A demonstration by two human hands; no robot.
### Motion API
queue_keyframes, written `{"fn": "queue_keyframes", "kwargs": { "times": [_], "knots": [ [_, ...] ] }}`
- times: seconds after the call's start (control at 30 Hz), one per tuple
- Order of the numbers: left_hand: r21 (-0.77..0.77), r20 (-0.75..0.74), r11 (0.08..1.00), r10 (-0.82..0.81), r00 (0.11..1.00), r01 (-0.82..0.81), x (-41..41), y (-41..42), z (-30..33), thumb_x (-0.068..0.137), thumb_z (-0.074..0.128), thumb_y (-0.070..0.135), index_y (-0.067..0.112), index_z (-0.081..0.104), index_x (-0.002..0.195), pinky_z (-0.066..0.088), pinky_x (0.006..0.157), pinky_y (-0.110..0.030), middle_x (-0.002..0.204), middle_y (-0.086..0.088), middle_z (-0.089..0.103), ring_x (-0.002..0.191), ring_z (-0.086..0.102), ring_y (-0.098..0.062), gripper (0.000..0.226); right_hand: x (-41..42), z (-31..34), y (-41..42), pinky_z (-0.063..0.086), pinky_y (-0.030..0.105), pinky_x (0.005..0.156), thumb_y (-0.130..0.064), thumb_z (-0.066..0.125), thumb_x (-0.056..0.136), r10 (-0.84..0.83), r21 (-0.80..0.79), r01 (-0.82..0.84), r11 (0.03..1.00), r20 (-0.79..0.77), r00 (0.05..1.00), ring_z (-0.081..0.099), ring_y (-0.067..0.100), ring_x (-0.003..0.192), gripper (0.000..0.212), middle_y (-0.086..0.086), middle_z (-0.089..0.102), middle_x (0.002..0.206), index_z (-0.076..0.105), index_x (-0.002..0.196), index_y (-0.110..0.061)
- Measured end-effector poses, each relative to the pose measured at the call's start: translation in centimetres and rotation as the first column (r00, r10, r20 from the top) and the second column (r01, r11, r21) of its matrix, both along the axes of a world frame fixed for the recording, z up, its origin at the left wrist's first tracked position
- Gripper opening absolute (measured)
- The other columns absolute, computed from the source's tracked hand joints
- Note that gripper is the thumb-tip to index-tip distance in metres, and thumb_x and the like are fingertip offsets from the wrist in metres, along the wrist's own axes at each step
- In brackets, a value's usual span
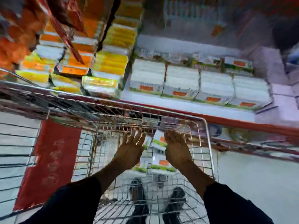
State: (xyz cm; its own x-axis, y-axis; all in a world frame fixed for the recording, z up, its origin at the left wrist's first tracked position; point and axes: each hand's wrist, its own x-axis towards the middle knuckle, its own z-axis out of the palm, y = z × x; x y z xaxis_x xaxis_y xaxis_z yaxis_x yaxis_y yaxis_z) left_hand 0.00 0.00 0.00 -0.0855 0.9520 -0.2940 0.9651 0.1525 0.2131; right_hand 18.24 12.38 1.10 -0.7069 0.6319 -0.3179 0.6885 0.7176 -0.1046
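Both hands are reaching down into the wire cart (209,143). The left hand (131,151) is lying spread, its straight fingers touching the left edge of a white packet (159,141), while the right hand (176,147) is curling its fingers round that packet's right edge, the thumb lost in blur. The packet is sitting tilted between the two hands, close to the cart's far wall and over more packets (161,164) lying lower in the basket. The nearer half of the basket is showing only bare grid, with dark shoes (139,194) showing through it. The cart's far rim is standing just beside the red shelf edge (226,121), a red lettered panel (53,159) is bordering its left side, and pale floor (258,175) is lying open on its right. The cart's thin metal rods are forming a square mesh with a rounded corner. The packets are flat, glossy rectangles, each carrying a green band and an orange label. Matching white stacks (181,81) are filling the shelf in rows, with yellow packs (111,62) piled to their left.
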Motion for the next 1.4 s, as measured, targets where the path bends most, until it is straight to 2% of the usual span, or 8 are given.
{"fn": "queue_keyframes", "kwargs": {
  "times": [0.13,0.2,0.5,0.77,0.9,1.03,1.2,1.4],
  "knots": [
    [-0.165,-0.026,0.981,-0.106,0.994,0.101,-1.6,2.0,-2.9,0.096,0.043,0.007,0.008,0.005,0.155,0.017,0.119,-0.056,0.164,-0.016,0.003,0.15,0.003,-0.037,0.07,-1.6,-2.2,1.7,0.028,0.049,0.115,-0.021,0.065,0.083,-0.089,-0.103,0.092,0.99,0.033,0.995,0.031,0.039,0.139,0.07,0.017,0.034,0.153,0.034,0.145,-0.005],
    [-0.268,-0.018,0.953,-0.149,0.989,0.138,-2.0,2.8,-3.8,0.089,0.044,-0.006,0.008,-0.001,0.154,0.01,0.122,-0.049,0.165,-0.013,-0.003,0.151,-0.002,-0.031,0.081,-2.2,-3.7,2.1,0.029,0.048,0.114,-0.023,0.065,0.084,-0.108,-0.097,0.114,0.989,0.067,0.992,0.032,0.037,0.137,0.07,0.016,0.035,0.152,0.033,0.144,-0.005],
    [-0.218,-0.075,0.954,-0.227,0.971,0.206,-3.4,5.6,-4.1,0.089,0.045,-0.004,0.008,0.016,0.153,0.014,0.121,-0.046,0.161,-0.014,0.02,0.147,0.018,-0.033,0.071,-4.3,-3.5,3.1,0.046,0.039,0.097,-0.015,0.076,0.074,-0.221,-0.135,0.242,0.961,0.149,0.964,0.051,0.032,0.118,0.059,0.014,0.057,0.125,0.05,0.127,-0.009],
    [-0.146,0.123,0.989,-0.007,0.992,0.025,-4.2,4.5,-1.8,0.084,0.054,-0.01,0.018,0.06,0.131,0.054,0.09,-0.04,0.135,-0.01,0.055,0.115,0.06,-0.028,0.054,-4.2,-1.1,1.7,0.049,0.034,0.091,-0.012,0.077,0.078,-0.271,-0.124,0.27,0.955,0.007,0.963,0.058,0.026,0.111,0.036,0.005,0.067,0.117,0.066,0.112,-0.02],
    [-0.107,0.168,0.992,0.083,0.982,-0.066,-4.3,2.8,-0.8,0.085,0.057,-0.007,0.019,0.068,0.121,0.054,0.086,-0.037,0.126,-0.006,0.066,0.105,0.067,-0.025,0.045,-3.3,-0.2,1.0,0.042,0.01,0.082,-0.013,0.063,0.09,-0.241,-0.158,0.236,0.959,-0.019,0.97,0.058,0.014,0.097,0.024,0.007,0.068,0.116,0.067,0.114,-0.017],
    [0.021,0.103,0.999,0.038,0.994,-0.04,-3.5,0.8,1.4,0.075,0.061,-0.015,0.016,0.07,0.117,0.059,0.079,-0.038,0.114,-0.008,0.07,0.097,0.069,-0.029,0.053,-3.1,2.7,0.3,0.051,0.032,0.09,-0.013,0.067,0.086,-0.289,-0.145,0.273,0.951,-0.104,0.952,0.065,0.021,0.103,0.024,0.001,0.074,0.108,0.071,0.106,-0.026],
    [0.172,0.057,0.981,0.08,0.995,-0.089,-3.2,-1.3,6.9,0.067,0.073,-0.013,0.013,0.074,0.108,0.061,0.064,-0.038,0.095,-0.005,0.071,0.085,0.069,-0.027,0.048,-2.4,8.6,0.0,0.055,0.032,0.079,-0.011,0.067,0.084,-0.224,-0.08,0.214,0.974,-0.151,0.963,0.068,0.024,0.098,0.026,0.001,0.075,0.102,0.072,0.103,-0.027],
    [0.335,0.041,0.931,0.139,0.99,-0.144,-2.8,-1.6,16.4,0.064,0.075,-0.011,0.014,0.074,0.107,0.058,0.057,-0.036,0.093,-0.003,0.071,0.085,0.066,-0.025,0.05,-1.5,16.7,0.8,0.052,0.033,0.091,-0.009,0.067,0.084,-0.18,-0.048,0.173,0.984,-0.269,0.946,0.064,0.024,0.108,0.03,0.002,0.07,0.116,0.072,0.111,-0.022]
  ]
}}
